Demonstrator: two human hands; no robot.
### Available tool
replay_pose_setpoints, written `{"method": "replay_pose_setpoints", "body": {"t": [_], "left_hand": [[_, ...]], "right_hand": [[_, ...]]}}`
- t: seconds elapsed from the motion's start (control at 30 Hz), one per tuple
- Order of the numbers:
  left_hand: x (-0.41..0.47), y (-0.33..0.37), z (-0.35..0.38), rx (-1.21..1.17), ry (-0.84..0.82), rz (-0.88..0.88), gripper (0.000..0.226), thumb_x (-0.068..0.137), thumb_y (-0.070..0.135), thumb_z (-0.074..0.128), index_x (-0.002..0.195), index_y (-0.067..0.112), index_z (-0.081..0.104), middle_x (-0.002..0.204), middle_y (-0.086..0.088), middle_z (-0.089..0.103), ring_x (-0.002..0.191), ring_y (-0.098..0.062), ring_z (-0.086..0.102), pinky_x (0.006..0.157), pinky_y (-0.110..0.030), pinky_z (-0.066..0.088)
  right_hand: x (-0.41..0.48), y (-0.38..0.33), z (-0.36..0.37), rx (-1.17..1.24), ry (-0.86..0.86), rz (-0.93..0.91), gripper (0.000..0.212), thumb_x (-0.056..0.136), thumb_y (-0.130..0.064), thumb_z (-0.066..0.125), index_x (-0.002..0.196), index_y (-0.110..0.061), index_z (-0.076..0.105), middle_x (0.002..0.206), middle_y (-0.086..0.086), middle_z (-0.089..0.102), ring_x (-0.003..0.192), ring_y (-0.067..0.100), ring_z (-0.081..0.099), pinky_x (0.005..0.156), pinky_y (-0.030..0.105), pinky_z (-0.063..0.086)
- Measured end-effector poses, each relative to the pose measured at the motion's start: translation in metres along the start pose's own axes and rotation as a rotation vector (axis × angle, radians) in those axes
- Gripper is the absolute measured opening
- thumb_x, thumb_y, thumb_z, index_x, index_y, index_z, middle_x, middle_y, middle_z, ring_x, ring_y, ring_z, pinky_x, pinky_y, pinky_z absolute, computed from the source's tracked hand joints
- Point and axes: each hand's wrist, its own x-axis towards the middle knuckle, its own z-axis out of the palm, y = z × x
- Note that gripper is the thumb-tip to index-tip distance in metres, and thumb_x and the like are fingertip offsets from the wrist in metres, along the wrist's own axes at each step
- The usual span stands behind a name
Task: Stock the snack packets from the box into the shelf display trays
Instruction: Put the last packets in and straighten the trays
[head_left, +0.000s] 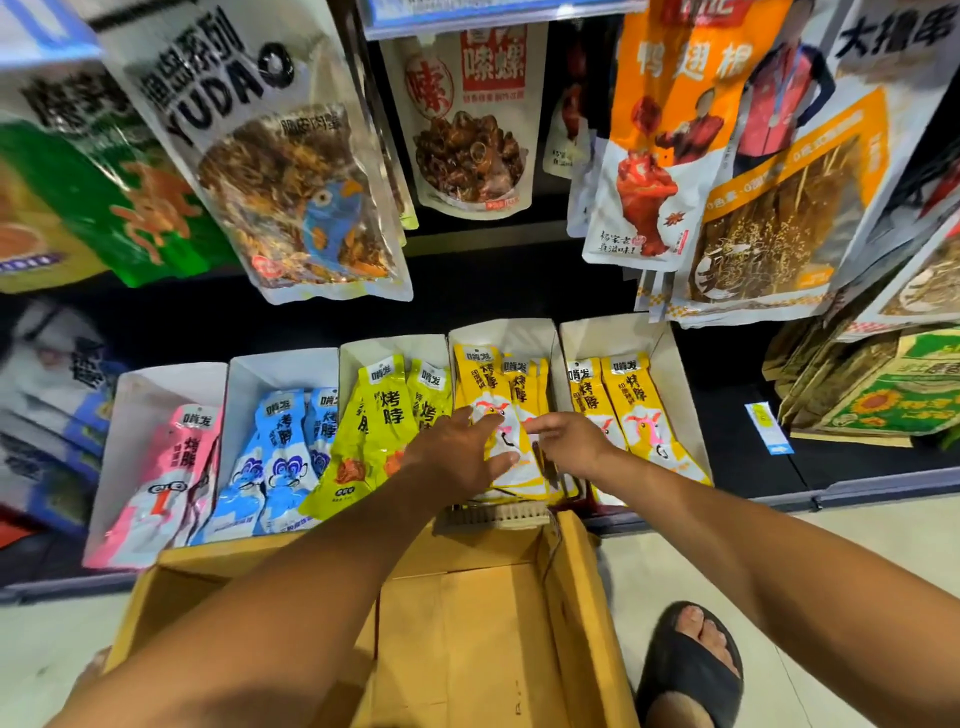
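Head view. The left hand (457, 452) lies flat, fingers straight and spread, palm down on the orange-yellow snack packets (493, 384) standing in the fourth white cardboard tray (498, 332). The right hand (569, 441) reaches in just beside it, fingers stretched nearly straight, their tips touching the same packets; neither hand curls round anything.

The row of five white cardboard display trays (156, 384) sits on the dark lower shelf. They hold, from the left:
- pink foil packets (166, 467);
- blue foil packets (275, 457);
- lime-yellow foil packets (384, 415);
- the orange-yellow packets under the hands;
- more orange-yellow packets (623, 405) in the fifth tray (613, 332).

Every packet leans back with its label upward. Large characters "烤脖" read clearly on the lime and orange ones; the small brand mark at each top edge is too fine to read with certainty.

An open brown cardboard box (493, 623) stands on the pale floor directly below the trays, between the two forearms.

Above, large pouches hang from pegs:
- a clear-windowed white pouch (280, 171) printed "YUDAO" at left;
- an orange-and-white pouch (660, 130) marked "鸭翅根" at right.

A small blue shelf tag (769, 428) sits right of the trays. A foot in a black sandal (685, 670) stands beside the box.
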Motion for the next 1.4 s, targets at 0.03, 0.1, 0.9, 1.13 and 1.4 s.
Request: {"method": "replay_pose_setpoints", "body": {"t": [0.03,0.1,0.9,1.13,1.4], "left_hand": [[0.000,0.002,-0.001,-0.013,-0.005,-0.012,0.076,0.093,0.074,0.045,0.158,0.037,0.028,0.166,-0.010,0.027,0.149,-0.036,0.033,0.116,-0.047,0.038],[0.000,0.004,-0.003,-0.011,-0.028,-0.025,0.082,0.090,0.075,0.051,0.158,0.036,0.027,0.168,-0.010,0.023,0.150,-0.035,0.030,0.117,-0.046,0.037],[0.007,-0.004,-0.006,0.402,-0.146,0.039,0.093,0.093,0.071,0.049,0.162,0.023,0.011,0.166,-0.011,0.024,0.145,-0.034,0.039,0.114,-0.052,0.032],[0.008,-0.004,0.007,0.408,-0.110,0.027,0.094,0.093,0.070,0.053,0.162,0.020,0.012,0.171,-0.011,0.008,0.153,-0.030,0.027,0.119,-0.048,0.031],[0.010,-0.012,0.008,0.442,-0.129,0.031,0.098,0.093,0.076,0.041,0.164,0.025,-0.003,0.173,-0.005,-0.004,0.159,-0.029,0.004,0.126,-0.054,0.007]], "right_hand": [[0.001,0.001,-0.001,0.006,0.034,0.019,0.022,0.095,-0.009,0.060,0.107,-0.024,0.070,0.127,0.003,0.067,0.103,0.018,0.064,0.087,0.030,0.053],[0.002,0.004,0.000,0.015,0.079,0.092,0.022,0.091,-0.024,0.072,0.111,-0.023,0.064,0.116,0.006,0.069,0.094,0.022,0.067,0.085,0.035,0.058],[-0.006,0.008,-0.017,-0.352,0.036,-0.043,0.065,0.090,-0.042,0.070,0.148,-0.024,0.045,0.137,0.012,0.055,0.125,0.029,0.055,0.095,0.031,0.045],[-0.026,0.003,-0.013,-0.671,-0.028,-0.194,0.077,0.085,-0.064,0.064,0.152,-0.040,0.034,0.163,-0.005,0.014,0.136,0.023,0.046,0.100,0.038,0.048],[-0.025,0.005,-0.021,-0.928,-0.035,-0.224,0.073,0.091,-0.069,0.047,0.154,-0.040,0.027,0.160,-0.003,0.026,0.139,0.028,0.041,0.098,0.041,0.046]]}}
